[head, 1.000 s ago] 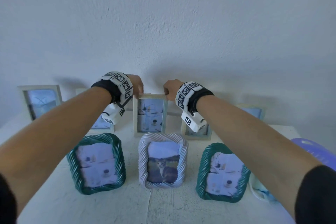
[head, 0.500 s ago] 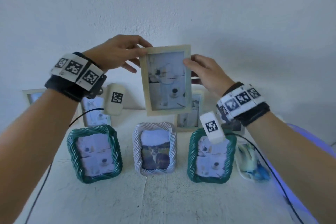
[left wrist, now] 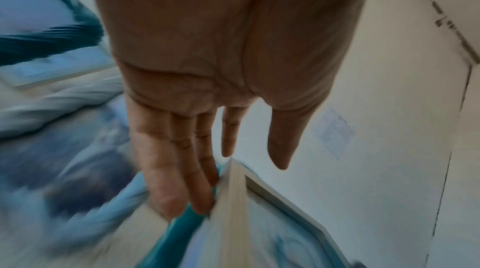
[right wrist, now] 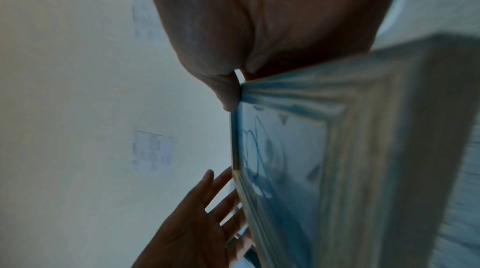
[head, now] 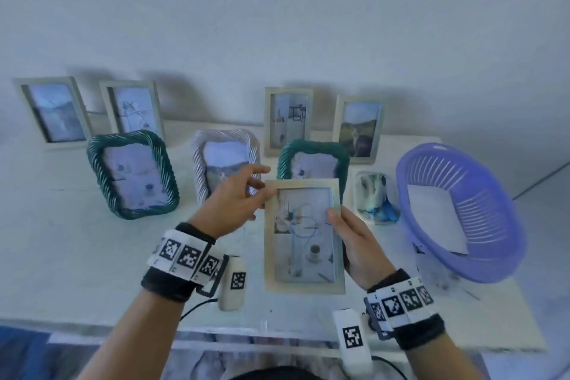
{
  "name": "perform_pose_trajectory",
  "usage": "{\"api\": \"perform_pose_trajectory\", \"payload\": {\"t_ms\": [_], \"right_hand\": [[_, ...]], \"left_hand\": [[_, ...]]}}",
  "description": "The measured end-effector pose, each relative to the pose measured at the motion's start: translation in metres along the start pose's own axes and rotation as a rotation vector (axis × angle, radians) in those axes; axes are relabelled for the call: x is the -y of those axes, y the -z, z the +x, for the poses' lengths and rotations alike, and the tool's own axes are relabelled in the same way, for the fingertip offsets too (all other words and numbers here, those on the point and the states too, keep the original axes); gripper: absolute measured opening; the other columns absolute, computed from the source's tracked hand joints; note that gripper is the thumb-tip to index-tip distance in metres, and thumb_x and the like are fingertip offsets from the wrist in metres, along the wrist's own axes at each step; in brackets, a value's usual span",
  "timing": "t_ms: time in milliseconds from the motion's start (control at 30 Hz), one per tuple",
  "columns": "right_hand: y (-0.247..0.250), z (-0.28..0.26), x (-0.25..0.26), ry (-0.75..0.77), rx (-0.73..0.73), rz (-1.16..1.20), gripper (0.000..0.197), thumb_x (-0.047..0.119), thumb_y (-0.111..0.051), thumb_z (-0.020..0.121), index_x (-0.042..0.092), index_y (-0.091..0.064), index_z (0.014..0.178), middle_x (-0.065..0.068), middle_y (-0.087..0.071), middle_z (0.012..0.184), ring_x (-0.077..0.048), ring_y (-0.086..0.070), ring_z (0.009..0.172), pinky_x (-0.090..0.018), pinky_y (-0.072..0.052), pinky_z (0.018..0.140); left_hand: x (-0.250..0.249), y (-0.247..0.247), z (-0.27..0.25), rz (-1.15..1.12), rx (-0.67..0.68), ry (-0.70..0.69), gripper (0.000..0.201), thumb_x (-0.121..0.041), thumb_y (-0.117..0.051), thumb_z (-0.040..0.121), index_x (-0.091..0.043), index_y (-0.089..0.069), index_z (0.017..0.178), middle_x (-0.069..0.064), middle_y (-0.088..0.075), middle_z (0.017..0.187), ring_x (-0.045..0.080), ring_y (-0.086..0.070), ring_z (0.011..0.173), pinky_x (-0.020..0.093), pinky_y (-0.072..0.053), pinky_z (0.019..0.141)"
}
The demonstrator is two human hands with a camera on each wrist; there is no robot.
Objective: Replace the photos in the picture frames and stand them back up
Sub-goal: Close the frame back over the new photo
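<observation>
Pale wood frame (head: 303,236) is hanging above the white table (head: 61,256) in front of me, just nearer than the green twisted frame (head: 313,159), and I'm gripping its right edge with my right hand (head: 357,248), thumb lying on the glass. My left hand (head: 234,202) is staying loose, fingers (left wrist: 166,169) straight and touching the upper left corner. I'm seeing the lilac basket (head: 462,210) sitting at the right.

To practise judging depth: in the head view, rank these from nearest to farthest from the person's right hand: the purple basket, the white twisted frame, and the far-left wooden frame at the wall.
1. Purple basket: just right of the right hand.
2. White twisted frame: to its left, past the held frame.
3. Far-left wooden frame: back left corner, at the wall.
</observation>
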State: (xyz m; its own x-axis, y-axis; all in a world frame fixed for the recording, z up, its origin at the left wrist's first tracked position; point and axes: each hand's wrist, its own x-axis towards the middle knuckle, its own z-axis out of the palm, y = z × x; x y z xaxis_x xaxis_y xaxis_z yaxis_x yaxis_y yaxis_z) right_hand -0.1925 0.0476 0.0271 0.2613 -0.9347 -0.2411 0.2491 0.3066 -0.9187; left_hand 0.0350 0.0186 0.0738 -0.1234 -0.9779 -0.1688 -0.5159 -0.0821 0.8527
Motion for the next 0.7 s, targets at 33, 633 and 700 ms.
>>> {"api": "perform_pose_trajectory", "payload": {"t_ms": [33, 633, 700], "right_hand": [[0.004, -0.006, -0.010, -0.018, -0.024, 0.015, 0.031, 0.025, -0.043, 0.100, 0.011, -0.058, 0.124, -0.010, -0.069, 0.117, -0.028, -0.066, 0.106, -0.032, -0.056, 0.074], [0.015, -0.028, -0.032, -0.207, -0.082, -0.023, 0.045, 0.052, -0.041, 0.098, 0.011, -0.060, 0.100, -0.010, -0.067, 0.081, -0.022, -0.056, 0.068, -0.032, -0.045, 0.063], [0.018, -0.026, -0.036, -0.140, -0.161, -0.139, 0.043, 0.051, -0.040, 0.098, 0.013, -0.061, 0.098, -0.008, -0.068, 0.083, -0.019, -0.056, 0.069, -0.030, -0.045, 0.063]], "left_hand": [[0.009, -0.018, -0.010, 0.002, 0.004, 0.035, 0.053, -0.045, -0.062, 0.088, -0.028, -0.044, 0.136, 0.001, -0.061, 0.117, 0.010, -0.067, 0.087, 0.033, -0.060, 0.074], [0.033, -0.118, -0.060, -0.540, 0.033, 0.036, 0.099, -0.070, -0.077, 0.058, -0.047, -0.031, 0.142, -0.006, -0.054, 0.140, 0.009, -0.047, 0.132, 0.049, -0.040, 0.109], [0.038, -0.107, -0.062, -0.600, -0.013, 0.012, 0.087, -0.064, -0.078, 0.061, -0.039, -0.043, 0.136, -0.002, -0.062, 0.131, 0.015, -0.057, 0.122, 0.044, -0.047, 0.100]]}}
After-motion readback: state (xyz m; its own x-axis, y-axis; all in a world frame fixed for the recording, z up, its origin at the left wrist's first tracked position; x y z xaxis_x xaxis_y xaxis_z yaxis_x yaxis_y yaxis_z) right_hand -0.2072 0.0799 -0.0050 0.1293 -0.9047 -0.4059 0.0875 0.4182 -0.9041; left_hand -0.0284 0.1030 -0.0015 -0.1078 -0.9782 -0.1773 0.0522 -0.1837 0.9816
